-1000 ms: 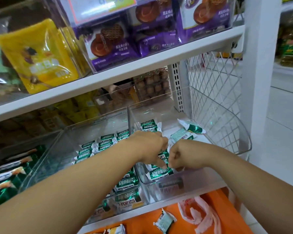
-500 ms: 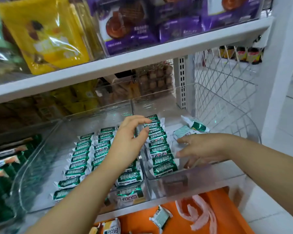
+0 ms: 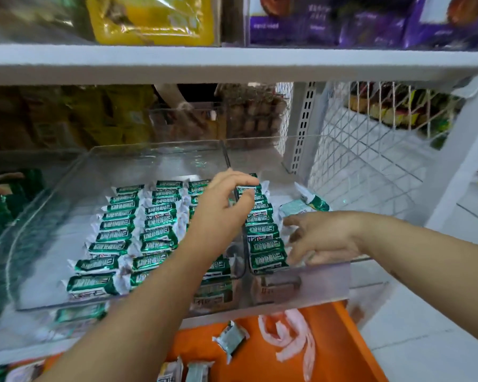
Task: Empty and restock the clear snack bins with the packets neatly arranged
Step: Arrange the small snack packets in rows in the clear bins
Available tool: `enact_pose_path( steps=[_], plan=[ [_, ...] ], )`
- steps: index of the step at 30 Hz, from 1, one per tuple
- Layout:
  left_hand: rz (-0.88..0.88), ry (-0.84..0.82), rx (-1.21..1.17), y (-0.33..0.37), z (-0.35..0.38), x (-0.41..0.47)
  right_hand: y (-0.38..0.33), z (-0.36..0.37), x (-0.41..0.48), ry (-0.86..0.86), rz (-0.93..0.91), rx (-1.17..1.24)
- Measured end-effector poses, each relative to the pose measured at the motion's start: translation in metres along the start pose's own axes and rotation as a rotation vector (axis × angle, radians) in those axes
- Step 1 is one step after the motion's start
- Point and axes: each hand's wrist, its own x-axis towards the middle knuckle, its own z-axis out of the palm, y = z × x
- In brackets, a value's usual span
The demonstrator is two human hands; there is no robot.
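White shelf board [image 3: 232,64] runs across the top, with a yellow bag [image 3: 149,20] and purple packs [image 3: 370,26] on it, both cut off by the frame edge. Under it at the back: blurred brown stacked goods [image 3: 254,117], a white slotted upright [image 3: 301,128], and a white wire mesh panel [image 3: 370,161] closing the right side. Down low there is an orange tray [image 3: 342,340] with a crumpled pink-white plastic strip [image 3: 295,334] lying in it, and white tiled floor [image 3: 439,312] to its right.
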Motion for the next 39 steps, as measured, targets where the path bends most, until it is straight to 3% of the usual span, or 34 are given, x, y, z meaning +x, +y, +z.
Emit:
enact_pose_path(
  steps=[2,5,9,14,16,18,20,24,28,39],
  plan=[
    [-0.01,0.01,-0.005,0.0,0.0,0.0,-0.004,0.009,-0.002,0.032,-0.007,-0.095],
    [-0.024,0.013,-0.021,-0.001,-0.001,-0.001,-0.01,0.0,-0.003,0.016,0.023,-0.007],
    [-0.04,0.01,-0.04,0.0,-0.002,-0.002,-0.023,-0.013,0.014,0.275,-0.092,-0.118],
    [-0.033,0.015,-0.038,-0.002,-0.001,-0.001,-0.03,-0.001,0.031,0.161,-0.111,-0.065],
    [-0.04,-0.002,-0.048,-0.004,-0.001,-0.001,-0.028,-0.02,0.031,0.269,-0.17,-0.087],
    [-0.045,-0.012,-0.047,-0.004,-0.001,0.0,-0.023,-0.049,0.03,0.502,-0.24,-0.334],
    [-0.043,-0.009,-0.04,-0.004,-0.001,0.0,-0.015,-0.07,0.033,0.598,-0.243,-0.768],
    [-0.043,-0.006,-0.046,-0.003,-0.001,0.0,0.003,-0.077,0.047,0.384,-0.153,-1.107],
    [-0.036,-0.002,-0.04,-0.003,-0.001,0.0,0.004,-0.066,0.055,0.462,-0.142,-1.313],
    [-0.077,0.037,-0.059,0.006,-0.001,-0.004,-0.001,-0.052,0.054,0.471,-0.06,-1.304]
  ],
)
